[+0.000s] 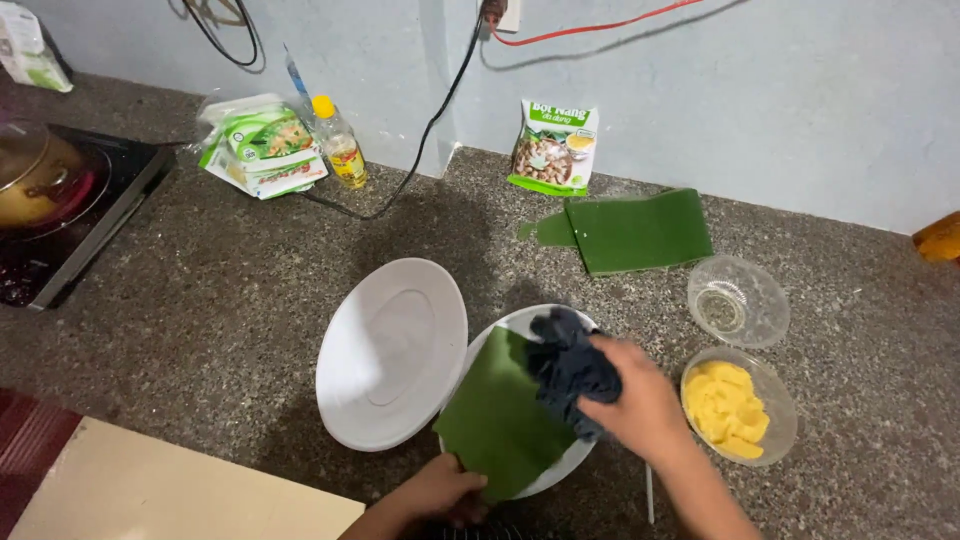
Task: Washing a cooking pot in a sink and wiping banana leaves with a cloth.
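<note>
Left hand (440,492), nearest the camera, pins the square green leaf piece (500,415) flat on the round white plate (520,322), fingers clenched on its near corner, so the right hand (640,405), grasping a bunched dark cloth (568,368), can rub the leaf's far corner

A speckled grey-brown stone tabletop (250,300) carries two white round plates (392,352), a clear empty plastic bowl (737,300), a clear bowl of yellow pieces (738,405), folded green leaf pieces (636,231), a small yellow-capped oil bottle (338,144), printed food packets (553,147) and a black cooktop (75,215).
</note>
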